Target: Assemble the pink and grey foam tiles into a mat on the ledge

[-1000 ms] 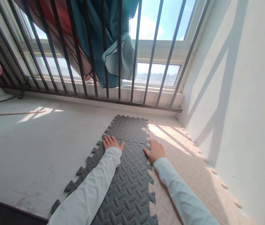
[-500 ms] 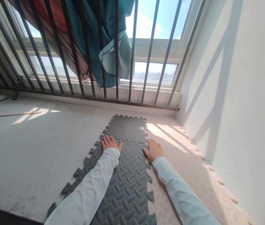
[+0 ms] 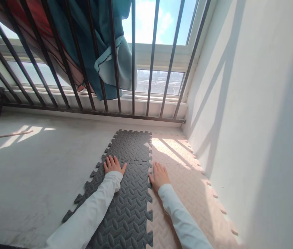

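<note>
Dark grey foam mat tiles [image 3: 133,193] with jigsaw edges lie in a strip on the floor, a crosswise seam running between the far tile and the nearer one. Along their right side lies a strip of beige foam mat tiles [image 3: 185,193]. My left hand [image 3: 114,165] rests palm down near the grey strip's left edge by that seam, fingers spread. Flat across the lengthwise joint lies my right hand [image 3: 159,175], mostly on the beige mat, its thumb at the grey edge. Neither hand holds anything.
A dark metal railing [image 3: 120,114] stands in front of the windows, with teal and red cloth [image 3: 110,62] hanging behind it. A white wall [image 3: 252,121] borders the beige mat. A thin stick [image 3: 9,135] lies on the pale floor [image 3: 37,180] at left.
The view has turned to the right, so the scene sits further left and the fan has left the frame. Both hands stay on the mats; my right hand has slid slightly nearer along the joint.
</note>
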`<state>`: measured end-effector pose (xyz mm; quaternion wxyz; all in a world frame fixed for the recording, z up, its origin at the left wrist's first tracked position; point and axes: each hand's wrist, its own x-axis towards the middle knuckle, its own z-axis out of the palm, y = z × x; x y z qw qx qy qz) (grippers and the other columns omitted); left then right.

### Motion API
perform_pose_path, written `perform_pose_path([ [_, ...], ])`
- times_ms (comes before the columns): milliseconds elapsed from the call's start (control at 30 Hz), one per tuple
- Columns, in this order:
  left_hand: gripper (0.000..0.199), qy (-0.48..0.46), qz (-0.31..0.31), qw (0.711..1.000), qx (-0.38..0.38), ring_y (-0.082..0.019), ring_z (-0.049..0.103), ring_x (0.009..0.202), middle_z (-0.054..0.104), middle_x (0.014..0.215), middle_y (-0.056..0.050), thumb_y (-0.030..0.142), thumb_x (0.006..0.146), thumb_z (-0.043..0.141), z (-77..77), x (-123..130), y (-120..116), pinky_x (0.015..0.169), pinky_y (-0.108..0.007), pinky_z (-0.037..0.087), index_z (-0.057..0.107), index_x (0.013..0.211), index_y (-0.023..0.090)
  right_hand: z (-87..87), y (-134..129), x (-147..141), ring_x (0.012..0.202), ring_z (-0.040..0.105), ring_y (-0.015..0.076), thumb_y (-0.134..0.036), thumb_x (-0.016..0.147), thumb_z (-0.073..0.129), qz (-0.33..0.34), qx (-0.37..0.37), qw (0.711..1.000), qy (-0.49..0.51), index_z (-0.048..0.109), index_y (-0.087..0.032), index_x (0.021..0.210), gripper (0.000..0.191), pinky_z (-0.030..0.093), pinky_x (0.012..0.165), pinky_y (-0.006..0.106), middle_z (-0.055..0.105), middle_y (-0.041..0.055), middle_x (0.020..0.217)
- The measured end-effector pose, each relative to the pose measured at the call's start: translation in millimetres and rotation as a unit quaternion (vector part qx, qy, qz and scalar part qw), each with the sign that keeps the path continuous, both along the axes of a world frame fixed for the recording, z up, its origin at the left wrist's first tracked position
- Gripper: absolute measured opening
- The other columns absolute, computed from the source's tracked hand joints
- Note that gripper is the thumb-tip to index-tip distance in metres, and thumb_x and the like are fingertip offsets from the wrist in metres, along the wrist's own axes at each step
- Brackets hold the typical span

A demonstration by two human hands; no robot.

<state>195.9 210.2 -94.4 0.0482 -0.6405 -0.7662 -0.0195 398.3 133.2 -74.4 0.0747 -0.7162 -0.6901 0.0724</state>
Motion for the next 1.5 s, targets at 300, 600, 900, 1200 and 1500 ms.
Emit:
perform_pose_path([
  [300,0.07,-0.02,-0.11,0.992,-0.058,-0.027,0.012,0.127,0.016,0.14,-0.014,0.054,0.076,0.031,2.9,-9,-26,0.101,-0.048,0.011,0.023,0.131,0.013,-0.8,-54,2,0.127,0.013,0.0173,-0.042,0.083,0.02,-0.042,-0.045,0.997,-0.042,0.026,-0.018,0.131,0.054,0.007,0.102,0.043,0.018,0.0011,0.139],
  [600,0.069,-0.064,-0.138,0.987,-0.046,-0.025,0.012,0.128,0.016,0.14,-0.012,0.055,0.075,0.03,5.6,-13,-39,0.102,-0.045,0.011,0.025,0.131,0.014,-3.0,-56,-1,0.126,0.017,0.0167,-0.042,0.082,0.019,-0.051,-0.031,0.993,-0.103,0.029,-0.02,0.13,0.053,0.01,0.101,0.043,0.02,-0.0005,0.138],
  [900,0.071,-0.088,-0.176,0.978,-0.063,-0.024,0.011,0.128,0.015,0.14,-0.011,0.055,0.074,0.031,6.5,-20,-46,0.102,-0.043,0.009,0.024,0.131,0.014,-7.3,-61,-1,0.125,0.021,0.0164,-0.04,0.083,0.02,-0.056,-0.016,0.989,-0.133,0.031,-0.021,0.129,0.051,0.013,0.1,0.041,0.024,0.0012,0.137],
  [1200,0.068,-0.122,-0.205,0.969,-0.067,-0.023,0.012,0.128,0.016,0.14,-0.009,0.053,0.076,0.03,8.7,-26,-53,0.103,-0.044,0.011,0.025,0.131,0.014,-3.5,-64,-6,0.124,0.022,0.0152,-0.039,0.082,0.021,-0.072,-0.018,0.987,-0.14,0.031,-0.022,0.128,0.051,0.014,0.1,0.04,0.026,0.0,0.137],
  [1500,0.049,-0.194,-0.211,0.958,-0.028,-0.019,0.026,0.123,0.035,0.133,-0.006,0.037,0.073,0.042,15.2,-33,-59,0.104,-0.038,0.015,0.045,0.118,0.017,-11.3,-62,-4,0.124,0.022,0.0149,-0.038,0.082,0.022,-0.08,-0.004,0.984,-0.158,0.032,-0.022,0.128,0.05,0.014,0.1,0.039,0.027,0.0,0.137],
])
